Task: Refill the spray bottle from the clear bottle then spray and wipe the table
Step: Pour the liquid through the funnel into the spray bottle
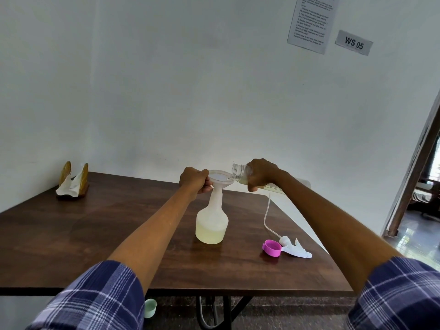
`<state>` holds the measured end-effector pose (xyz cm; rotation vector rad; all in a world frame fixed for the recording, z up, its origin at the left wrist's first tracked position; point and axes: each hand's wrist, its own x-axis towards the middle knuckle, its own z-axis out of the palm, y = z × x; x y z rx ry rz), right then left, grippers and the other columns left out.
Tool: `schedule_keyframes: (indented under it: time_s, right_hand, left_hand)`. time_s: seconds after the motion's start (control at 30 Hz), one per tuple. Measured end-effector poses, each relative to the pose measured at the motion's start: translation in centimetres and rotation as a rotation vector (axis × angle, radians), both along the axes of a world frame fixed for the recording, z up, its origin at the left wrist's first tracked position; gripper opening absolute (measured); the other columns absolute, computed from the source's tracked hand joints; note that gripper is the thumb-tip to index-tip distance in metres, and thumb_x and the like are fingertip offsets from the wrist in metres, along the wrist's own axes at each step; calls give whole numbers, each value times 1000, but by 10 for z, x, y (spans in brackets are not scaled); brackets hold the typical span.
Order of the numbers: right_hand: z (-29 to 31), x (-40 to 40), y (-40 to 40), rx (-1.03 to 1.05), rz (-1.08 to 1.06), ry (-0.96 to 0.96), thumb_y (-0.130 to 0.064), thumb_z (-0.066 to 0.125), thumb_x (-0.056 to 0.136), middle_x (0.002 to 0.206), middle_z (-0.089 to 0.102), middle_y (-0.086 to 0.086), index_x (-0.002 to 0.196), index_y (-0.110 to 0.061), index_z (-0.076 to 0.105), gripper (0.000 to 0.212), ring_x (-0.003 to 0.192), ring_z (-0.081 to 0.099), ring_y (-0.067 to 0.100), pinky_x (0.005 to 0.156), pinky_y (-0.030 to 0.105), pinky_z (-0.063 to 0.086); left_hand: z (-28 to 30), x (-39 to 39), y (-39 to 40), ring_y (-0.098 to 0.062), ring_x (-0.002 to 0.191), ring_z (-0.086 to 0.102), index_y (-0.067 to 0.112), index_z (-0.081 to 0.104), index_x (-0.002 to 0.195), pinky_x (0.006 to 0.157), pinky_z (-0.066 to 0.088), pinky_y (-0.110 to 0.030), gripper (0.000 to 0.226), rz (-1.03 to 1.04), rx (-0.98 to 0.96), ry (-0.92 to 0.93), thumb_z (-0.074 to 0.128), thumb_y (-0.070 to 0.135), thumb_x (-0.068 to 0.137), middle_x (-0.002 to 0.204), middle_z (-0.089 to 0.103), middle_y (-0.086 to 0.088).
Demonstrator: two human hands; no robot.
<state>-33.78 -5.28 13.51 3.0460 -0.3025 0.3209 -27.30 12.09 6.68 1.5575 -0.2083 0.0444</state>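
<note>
Translucent white plastic forms the spray bottle, which stands upright near the middle of the dark wooden table with a white funnel seated in its neck.

Head view. The left hand is curled round the funnel's rim, steadying it. The right hand grasps the clear bottle, tipped almost level with its open mouth over the funnel's edge; pale yellow liquid lies along the bottle's lower side. The same liquid fills roughly the lower third of the spray bottle. The trigger head with its long dip tube lies on the table to the right, just beside a pink cap. A napkin holder with white tissue stands at the far left corner.

Progress, as judged: the bottle is opened and the refill is under way. Still to do are finishing the pour, removing the funnel, screwing the trigger head back on, spraying and wiping.

Hidden or unclear: the right hand and forearm cover most of the clear bottle, so its remaining contents cannot be gauged. No stream is discernible inside the funnel. The wall notice is too small to read, and a pale green cup below the table edge is partly cut off.
</note>
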Motion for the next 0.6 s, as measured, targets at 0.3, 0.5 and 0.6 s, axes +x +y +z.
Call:
schedule_keyframes:
  time_s: [0.3, 0.5, 0.6]
  right_hand:
    - [1, 0, -1, -18, 2, 6, -13, 75, 54, 68, 46, -4, 64, -20, 39, 37, 72, 49, 21, 51, 21, 30]
    - [1, -1, 0, -18, -6, 10, -14, 74, 53, 68, 47, -4, 64, -20, 40, 37, 72, 51, 21, 52, 21, 31]
    - [2, -1, 1, -17, -8, 10, -14, 74, 53, 67, 47, -4, 64, -20, 40, 36, 72, 51, 21, 52, 21, 31]
  left_hand:
    - [1, 0, -2, -7, 30, 54, 5, 59, 65, 48, 53, -21, 24, 9, -4, 2, 51, 9, 87, 60, 63, -8]
    - [1, -1, -1, -7, 29, 54, 4, 59, 64, 44, 52, -18, 24, 2, -6, 5, 51, 9, 87, 60, 63, -8]
    - [2, -1, -1, -7, 29, 54, 4, 59, 64, 43, 52, -17, 25, 1, -7, 7, 51, 9, 87, 60, 62, -8]
